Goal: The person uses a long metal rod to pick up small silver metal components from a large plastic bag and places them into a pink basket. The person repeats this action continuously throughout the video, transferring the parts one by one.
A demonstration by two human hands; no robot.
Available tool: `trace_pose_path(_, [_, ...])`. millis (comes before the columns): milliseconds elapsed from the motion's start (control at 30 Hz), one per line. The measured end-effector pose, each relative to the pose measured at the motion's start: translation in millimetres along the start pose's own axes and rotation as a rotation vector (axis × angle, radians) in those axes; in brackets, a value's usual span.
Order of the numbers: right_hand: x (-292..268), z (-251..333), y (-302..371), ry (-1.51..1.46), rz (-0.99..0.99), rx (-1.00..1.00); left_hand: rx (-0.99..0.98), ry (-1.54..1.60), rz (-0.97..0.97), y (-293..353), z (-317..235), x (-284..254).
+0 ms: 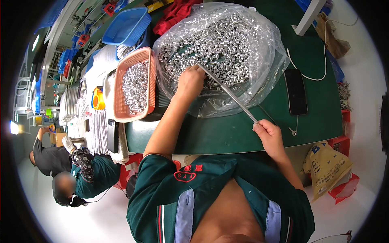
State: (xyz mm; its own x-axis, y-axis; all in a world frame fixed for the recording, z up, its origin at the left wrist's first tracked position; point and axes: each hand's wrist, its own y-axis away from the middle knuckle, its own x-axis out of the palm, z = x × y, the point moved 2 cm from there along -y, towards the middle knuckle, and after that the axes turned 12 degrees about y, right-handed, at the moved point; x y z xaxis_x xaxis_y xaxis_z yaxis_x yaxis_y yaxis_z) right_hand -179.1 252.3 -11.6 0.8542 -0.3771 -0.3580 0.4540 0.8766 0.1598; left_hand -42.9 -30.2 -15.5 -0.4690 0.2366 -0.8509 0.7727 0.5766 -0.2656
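Observation:
A long silver metal rod (230,94) slants across a clear plastic bag (263,87). My right hand (270,137) is closed round the rod's near end, close to the table's front edge. At its far end is my left hand (191,82), fingers bent and pressed together over the pile. What those fingertips hold is too small and partly hidden to tell. Many small silver metal sleeves (235,52) lie loose on the opened bag, around and beyond my left hand.
Left of the bag, an orange basket (150,87) holds more small metal pieces. Behind it stands a blue basket (126,26). A phone (296,91), a key (292,131) and a white cable (325,52) lie right on the green table (194,139). Two people work at far left.

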Motion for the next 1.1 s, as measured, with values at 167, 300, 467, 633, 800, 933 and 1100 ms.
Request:
trace_pose_path(167, [1,-3,0,0.005,-0.004,-0.007,0.088,0.0,-0.059,4,-2,-8])
trace_pose_path(300, [1,-3,0,0.005,-0.001,-0.007,0.039,-0.01,-0.08,7,-1,-16])
trace_pose_path(467, [0,-1,0,0.01,0.007,0.007,0.049,0.109,-0.048,6,-3,-14])
trace_pose_path(633, [0,1,1,0.006,0.004,0.009,0.158,0.077,-0.016,-1,4,-1])
trace_pose_path(800, [-1,1,1,0.005,0.01,0.015,0.126,0.113,-0.063,-2,9,1])
trace_pose_path(933, [-1,0,0,0.012,0.012,0.021,-0.396,1.025,-0.097,-1,9,-14])
trace_pose_path(1100, [0,2,-1,0.017,0.028,0.022,-0.434,2.236,-0.057,10,18,-18])
